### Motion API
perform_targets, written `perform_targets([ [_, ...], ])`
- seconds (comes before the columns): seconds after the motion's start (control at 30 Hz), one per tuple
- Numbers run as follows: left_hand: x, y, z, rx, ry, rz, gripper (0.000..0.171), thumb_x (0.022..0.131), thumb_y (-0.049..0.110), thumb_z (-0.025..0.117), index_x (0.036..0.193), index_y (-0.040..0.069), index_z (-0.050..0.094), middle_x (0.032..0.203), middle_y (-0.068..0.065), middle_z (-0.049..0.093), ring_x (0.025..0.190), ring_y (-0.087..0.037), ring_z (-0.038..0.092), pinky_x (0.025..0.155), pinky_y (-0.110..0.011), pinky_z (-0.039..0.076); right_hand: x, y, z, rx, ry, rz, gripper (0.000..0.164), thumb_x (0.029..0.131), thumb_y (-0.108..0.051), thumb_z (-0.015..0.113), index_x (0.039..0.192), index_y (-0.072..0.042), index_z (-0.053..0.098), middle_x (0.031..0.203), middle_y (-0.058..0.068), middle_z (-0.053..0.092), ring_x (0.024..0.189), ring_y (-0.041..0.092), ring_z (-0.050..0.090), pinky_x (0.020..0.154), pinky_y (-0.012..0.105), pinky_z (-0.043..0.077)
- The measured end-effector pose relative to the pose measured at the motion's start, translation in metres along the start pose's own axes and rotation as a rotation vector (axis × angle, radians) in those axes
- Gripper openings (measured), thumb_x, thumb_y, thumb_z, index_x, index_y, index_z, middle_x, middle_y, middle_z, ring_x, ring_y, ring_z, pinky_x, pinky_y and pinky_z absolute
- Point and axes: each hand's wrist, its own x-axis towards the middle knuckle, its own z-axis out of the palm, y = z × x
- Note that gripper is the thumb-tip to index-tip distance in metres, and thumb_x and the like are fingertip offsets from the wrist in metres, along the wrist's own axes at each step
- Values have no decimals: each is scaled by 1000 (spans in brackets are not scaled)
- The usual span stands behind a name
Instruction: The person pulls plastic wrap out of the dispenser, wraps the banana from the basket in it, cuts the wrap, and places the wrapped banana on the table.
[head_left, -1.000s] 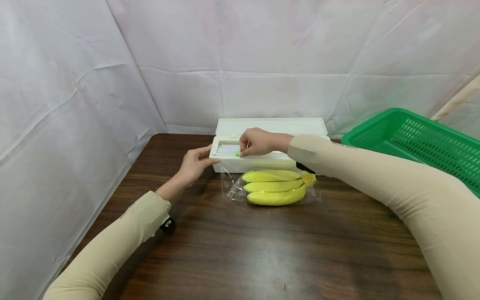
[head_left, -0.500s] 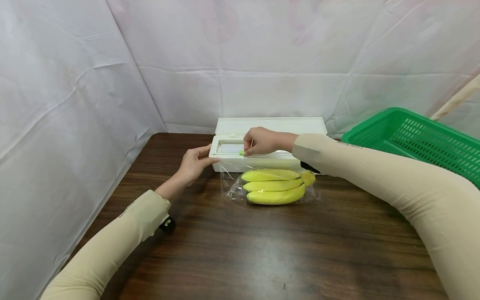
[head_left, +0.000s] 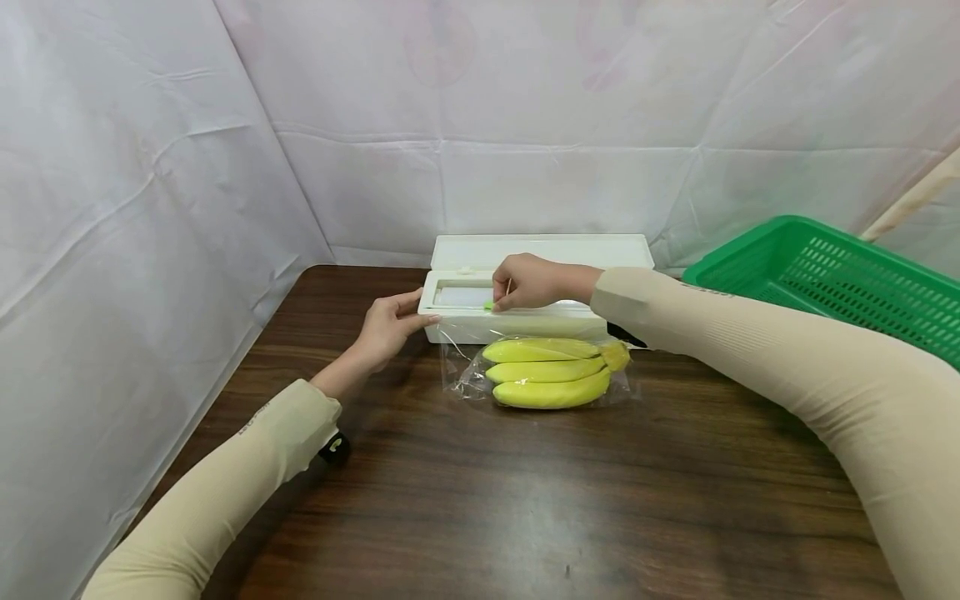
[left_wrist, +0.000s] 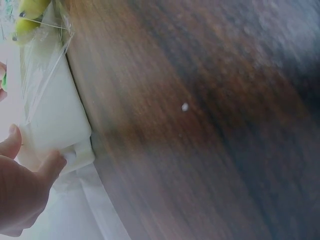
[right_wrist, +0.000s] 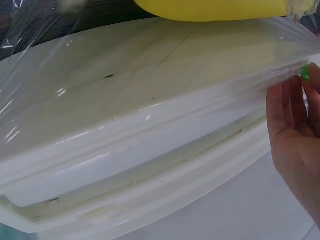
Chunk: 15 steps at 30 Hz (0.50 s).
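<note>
Right hand (head_left: 527,282) pinched the green slider (head_left: 488,306) on the box (head_left: 517,324); left hand (head_left: 384,331) gripped the box's left end. Film (head_left: 463,385) ran down to the bananas (head_left: 551,372) on the bench (head_left: 420,483). Cutting film seemed under way, calling next for a steady slide, box braced.

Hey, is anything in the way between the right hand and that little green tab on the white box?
Nothing visible: the right hand pinches the green tab at the front edge of the white box. The bananas lie in front of the box, not between them.
</note>
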Motion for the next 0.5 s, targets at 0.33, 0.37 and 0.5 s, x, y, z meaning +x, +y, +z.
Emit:
perform_targets([
  [0.33,1,-1,0,-7,4,0,65,99,8,75,155,-6,45,160,-21,45,137,-38,57,112,-49,49,-6,7,-2,-3,-1,-1,13,101,-12,73,90,-5,73,98,10,76,82,19,70,84,39,58],
  [0.37,1,-1,0,-7,6,-2,65,99,8,75,155,-6,45,160,-22,45,137,-38,57,112,-49,49,-6,8,-2,-1,0,0,13,101,-13,73,90,-5,73,98,10,76,83,19,70,84,39,58],
  [0.5,1,0,0,-4,10,-7,65,99,7,75,155,-6,45,160,-22,45,137,-38,57,112,-49,49,-7,9,-2,5,0,4,13,101,-13,72,90,-6,73,98,10,76,84,19,71,85,40,59],
])
